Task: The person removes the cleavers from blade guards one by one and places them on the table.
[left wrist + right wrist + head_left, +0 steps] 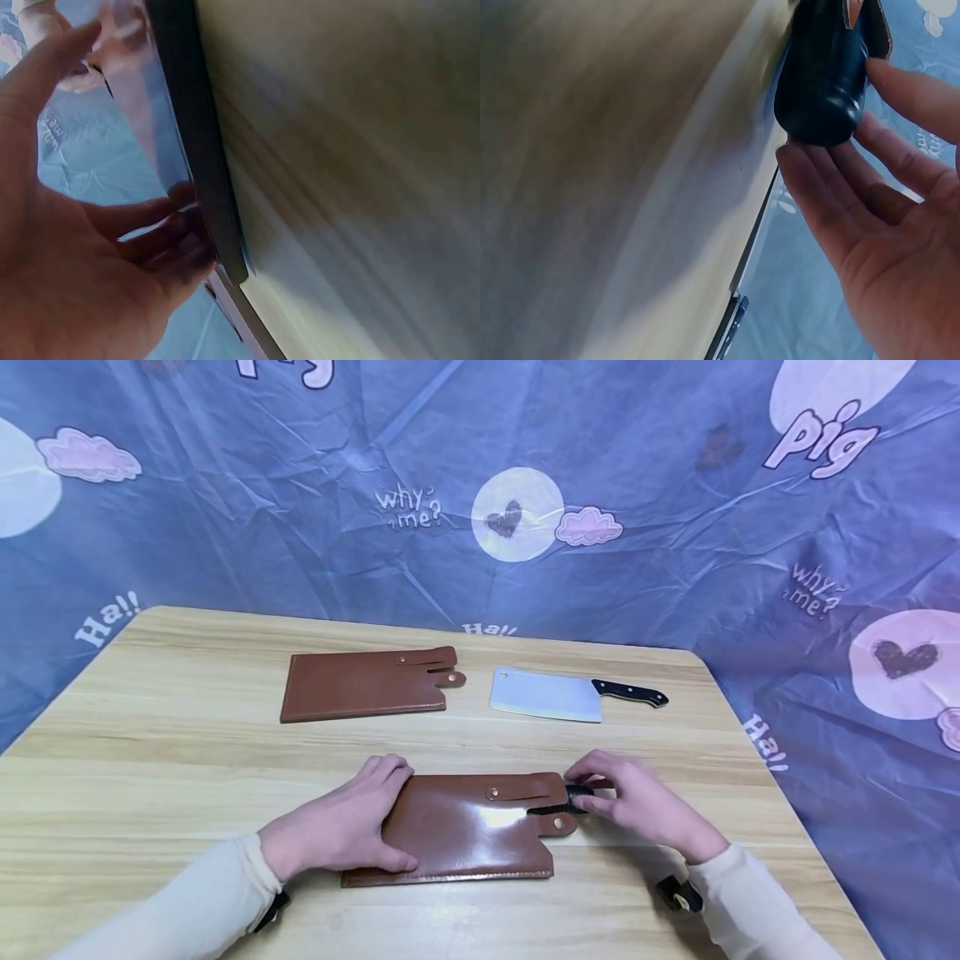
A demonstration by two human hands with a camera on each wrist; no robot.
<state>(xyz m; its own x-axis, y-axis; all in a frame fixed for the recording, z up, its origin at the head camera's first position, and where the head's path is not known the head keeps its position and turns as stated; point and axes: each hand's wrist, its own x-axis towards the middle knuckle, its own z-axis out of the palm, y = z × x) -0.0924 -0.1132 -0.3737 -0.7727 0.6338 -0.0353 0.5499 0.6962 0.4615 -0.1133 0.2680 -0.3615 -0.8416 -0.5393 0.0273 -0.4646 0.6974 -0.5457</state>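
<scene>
A brown leather knife sheath [465, 835] lies flat at the front of the table. My left hand [345, 827] grips its left part, thumb at the near edge and fingers over the far edge; the left wrist view shows this hand [82, 262] against the sheath's dark side edge [199, 142]. From the sheath's right opening sticks a short length of black knife handle [579, 797]; any blade is hidden inside. My right hand [637, 797] pinches that handle end. In the right wrist view, the thumb and fingers [817, 195] surround the rounded black handle [821, 90].
Farther back on the table [187, 760] lies a second brown sheath [360, 687], its strap toward the right. To its right is a cleaver [546, 695] with a bare blade and a black riveted handle [630, 692]. A blue printed cloth [315, 527] hangs behind the table.
</scene>
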